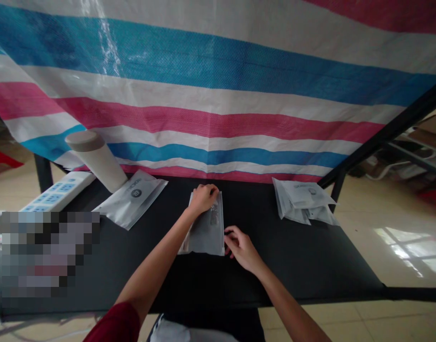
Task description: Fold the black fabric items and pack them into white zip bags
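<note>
The frosted pouch (pixel 207 237) lies on the black table (pixel 282 270). The left hand (pixel 203 197) rests on its far part, the right hand (pixel 242 247) at its right edge; both have bent fingers, whether gripping I cannot tell.

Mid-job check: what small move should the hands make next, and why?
Probably have the right hand pinch the frosted bag by its right edge near the lower corner: it sits right beside that edge, while the left hand lies over the bag's upper part and could steady it.
</note>
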Motion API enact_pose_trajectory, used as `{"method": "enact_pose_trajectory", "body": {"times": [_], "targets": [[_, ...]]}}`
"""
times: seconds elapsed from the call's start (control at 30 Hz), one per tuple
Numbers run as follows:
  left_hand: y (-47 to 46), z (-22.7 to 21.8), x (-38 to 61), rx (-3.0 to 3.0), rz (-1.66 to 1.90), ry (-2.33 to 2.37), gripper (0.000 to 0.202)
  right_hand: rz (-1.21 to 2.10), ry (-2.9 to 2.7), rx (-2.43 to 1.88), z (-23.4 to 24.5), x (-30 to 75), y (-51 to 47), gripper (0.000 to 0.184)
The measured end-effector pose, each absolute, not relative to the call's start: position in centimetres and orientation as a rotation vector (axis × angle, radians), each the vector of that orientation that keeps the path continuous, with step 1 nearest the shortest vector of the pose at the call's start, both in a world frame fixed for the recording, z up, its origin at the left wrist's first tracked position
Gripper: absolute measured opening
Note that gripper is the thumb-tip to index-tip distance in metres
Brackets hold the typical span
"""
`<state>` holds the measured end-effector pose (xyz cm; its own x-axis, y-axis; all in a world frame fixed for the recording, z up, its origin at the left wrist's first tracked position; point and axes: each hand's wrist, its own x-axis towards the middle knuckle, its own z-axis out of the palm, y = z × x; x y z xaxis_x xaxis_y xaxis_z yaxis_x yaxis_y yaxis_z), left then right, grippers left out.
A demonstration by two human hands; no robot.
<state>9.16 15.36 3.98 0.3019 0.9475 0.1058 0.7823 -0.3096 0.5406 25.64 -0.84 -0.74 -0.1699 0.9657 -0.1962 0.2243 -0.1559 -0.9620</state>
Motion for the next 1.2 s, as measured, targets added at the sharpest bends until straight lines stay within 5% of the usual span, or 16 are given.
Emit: {"method": "enact_pose_trajectory", "body": {"times": [0.2, 0.57, 0.9, 1.2], "targets": [[10.6, 2.2, 8.9, 2.324, 0.839, 1.515, 0.046, 1.347, -1.376, -1.388, -1.4, 26.3, 4.1, 0.031], [11.6, -0.9, 7.2, 1.859, 1.159, 1.357, 0.034, 1.141, -1.576, -1.279, -1.2, 23.6, 9.6, 0.031], [10.2, -0.1, 7.2, 2.104, 1.147, 1.036, 0.039, 0.81, -1.966, -1.595, -0.3, 23.2, 8.4, 0.033], [8.3, 0.2, 7.7, 2.199, 1.039, 1.195, 0.04, 0.693, -1.862, -1.638, 0.1, 25.1, 8.0, 0.03]]}}
